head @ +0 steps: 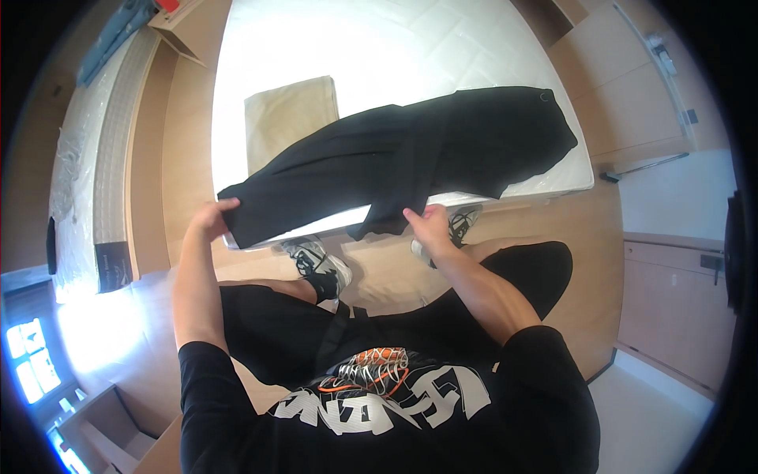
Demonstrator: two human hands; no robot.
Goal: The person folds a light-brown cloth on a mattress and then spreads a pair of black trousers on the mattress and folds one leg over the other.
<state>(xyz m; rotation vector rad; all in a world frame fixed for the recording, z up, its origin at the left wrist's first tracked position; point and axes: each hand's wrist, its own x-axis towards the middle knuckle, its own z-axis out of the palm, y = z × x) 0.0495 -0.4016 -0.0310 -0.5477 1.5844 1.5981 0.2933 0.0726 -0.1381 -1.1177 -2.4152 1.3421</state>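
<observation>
A pair of black trousers [379, 148] lies spread across the front of a white mattress [284, 47], its waist end at the right and a leg end at the left. My left hand [214, 218] pinches the corner of that leg end, thumb on top. My right hand [429, 224] grips dark cloth that hangs over the mattress's front edge, near the middle. Behind the trousers, partly covered by them, a folded beige cloth [290, 115] rests on the mattress.
At the left stands a second mattress [112, 136] in clear plastic, with folded blue cloth [112, 38] at its far end. My shoes [317, 260] are on the wooden floor by the bed. A door [669, 308] is at the right, an open wooden box-like unit [112, 426] at the lower left.
</observation>
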